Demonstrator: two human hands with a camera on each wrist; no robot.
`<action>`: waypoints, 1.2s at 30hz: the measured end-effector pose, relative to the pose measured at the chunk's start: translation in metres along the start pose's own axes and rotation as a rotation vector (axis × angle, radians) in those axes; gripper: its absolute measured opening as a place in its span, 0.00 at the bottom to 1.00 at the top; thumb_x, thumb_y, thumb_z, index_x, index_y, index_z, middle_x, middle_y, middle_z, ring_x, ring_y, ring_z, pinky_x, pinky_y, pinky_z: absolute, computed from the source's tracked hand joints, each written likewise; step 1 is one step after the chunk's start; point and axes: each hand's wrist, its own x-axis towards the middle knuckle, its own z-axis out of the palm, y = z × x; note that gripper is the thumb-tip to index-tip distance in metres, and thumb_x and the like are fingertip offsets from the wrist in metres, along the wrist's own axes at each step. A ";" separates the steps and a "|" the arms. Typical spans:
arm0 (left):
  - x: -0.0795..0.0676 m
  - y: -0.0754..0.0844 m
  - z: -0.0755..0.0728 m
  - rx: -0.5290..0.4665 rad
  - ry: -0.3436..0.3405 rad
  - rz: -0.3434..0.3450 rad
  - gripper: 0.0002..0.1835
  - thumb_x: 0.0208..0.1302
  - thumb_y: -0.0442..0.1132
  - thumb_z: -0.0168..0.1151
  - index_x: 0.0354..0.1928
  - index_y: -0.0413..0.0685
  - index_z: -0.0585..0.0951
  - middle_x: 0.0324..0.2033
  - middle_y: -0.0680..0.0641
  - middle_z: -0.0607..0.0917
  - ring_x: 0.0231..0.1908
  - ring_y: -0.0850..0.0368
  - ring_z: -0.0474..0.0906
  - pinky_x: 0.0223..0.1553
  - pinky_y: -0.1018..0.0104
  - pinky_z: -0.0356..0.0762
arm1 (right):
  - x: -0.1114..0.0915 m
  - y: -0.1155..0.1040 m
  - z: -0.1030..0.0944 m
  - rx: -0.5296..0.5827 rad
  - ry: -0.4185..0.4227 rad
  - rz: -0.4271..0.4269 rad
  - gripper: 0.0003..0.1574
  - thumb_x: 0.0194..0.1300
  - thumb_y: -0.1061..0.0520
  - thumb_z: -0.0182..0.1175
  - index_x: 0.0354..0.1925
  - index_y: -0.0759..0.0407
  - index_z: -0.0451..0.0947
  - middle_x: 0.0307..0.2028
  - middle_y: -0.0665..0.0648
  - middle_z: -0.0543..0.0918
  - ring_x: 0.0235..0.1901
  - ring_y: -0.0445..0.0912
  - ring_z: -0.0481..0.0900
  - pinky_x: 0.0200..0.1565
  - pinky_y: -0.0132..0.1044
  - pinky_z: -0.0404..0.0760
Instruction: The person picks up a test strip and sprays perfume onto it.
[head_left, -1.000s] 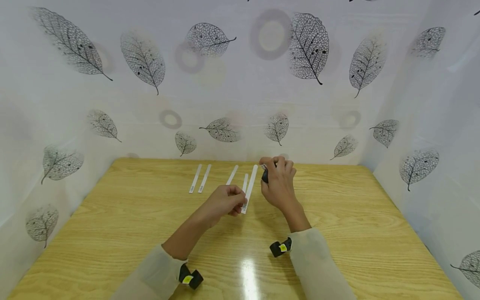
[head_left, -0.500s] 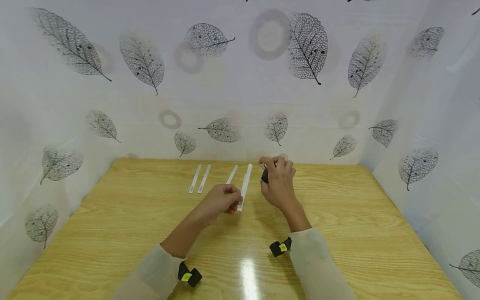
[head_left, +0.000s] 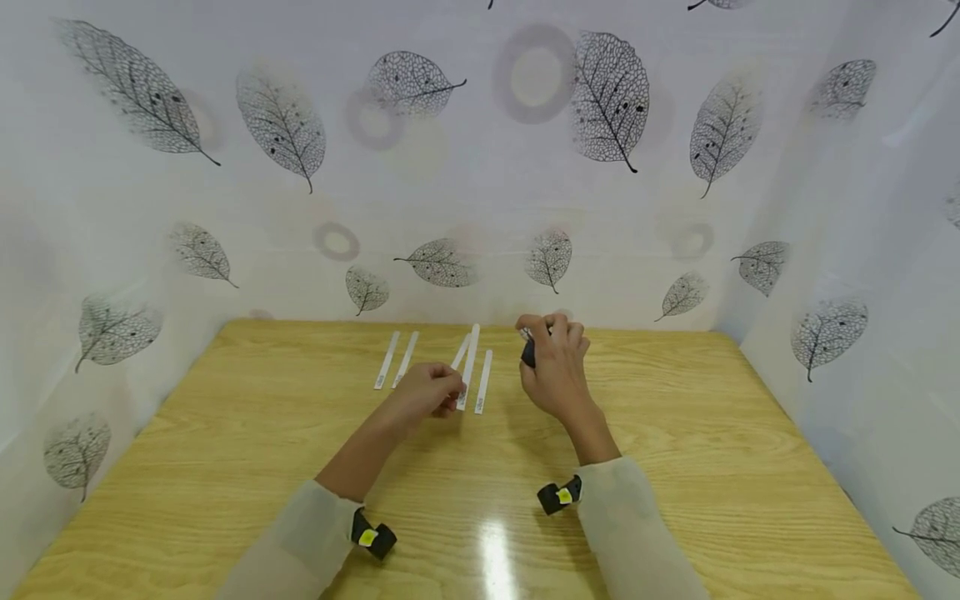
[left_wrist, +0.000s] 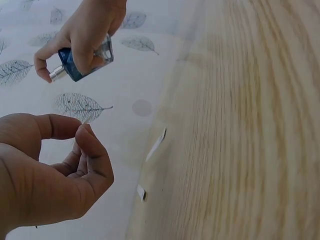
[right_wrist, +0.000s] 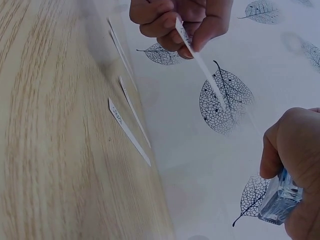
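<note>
In the head view, a white strip [head_left: 470, 358] is pinched by the left hand [head_left: 427, 390], its fingertips closed together, and a bottle [head_left: 528, 353] is gripped by the curled right hand [head_left: 555, 362]. A loose strip [head_left: 483, 382] lies between them on the bench [head_left: 675, 458] and could be knocked askew if either hand is lowered carelessly. In the left wrist view, the nozzle [left_wrist: 57, 73] is touched by a right fingertip, so a premature spray might be set off by a slight squeeze. In the right wrist view, only the labelled end is held; twisting or slipping could be caused by that small hold.
</note>
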 end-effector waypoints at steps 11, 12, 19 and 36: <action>0.024 -0.002 -0.027 0.126 0.067 -0.038 0.09 0.71 0.35 0.57 0.44 0.33 0.80 0.33 0.44 0.79 0.30 0.54 0.76 0.38 0.62 0.82 | 0.000 0.001 -0.001 0.008 0.001 -0.004 0.36 0.59 0.70 0.63 0.60 0.46 0.64 0.54 0.71 0.68 0.47 0.66 0.60 0.44 0.60 0.58; 0.026 -0.001 -0.029 0.151 0.075 -0.037 0.10 0.70 0.35 0.57 0.44 0.33 0.80 0.32 0.44 0.80 0.30 0.55 0.77 0.37 0.62 0.82 | 0.000 0.001 -0.001 0.009 0.001 -0.004 0.36 0.59 0.70 0.63 0.60 0.46 0.64 0.54 0.71 0.68 0.47 0.66 0.60 0.44 0.60 0.58; 0.039 0.000 -0.040 0.298 0.137 -0.058 0.09 0.68 0.35 0.58 0.42 0.35 0.82 0.26 0.47 0.81 0.26 0.57 0.79 0.30 0.67 0.79 | 0.000 0.001 -0.001 0.011 -0.014 -0.004 0.36 0.60 0.70 0.63 0.60 0.46 0.64 0.54 0.71 0.68 0.48 0.66 0.60 0.44 0.60 0.59; 0.065 -0.005 -0.057 0.547 0.179 -0.108 0.09 0.65 0.31 0.60 0.37 0.32 0.87 0.19 0.44 0.84 0.19 0.56 0.76 0.22 0.66 0.74 | 0.000 0.002 -0.002 0.013 -0.022 -0.001 0.36 0.61 0.69 0.64 0.60 0.46 0.64 0.54 0.71 0.68 0.47 0.66 0.60 0.44 0.59 0.58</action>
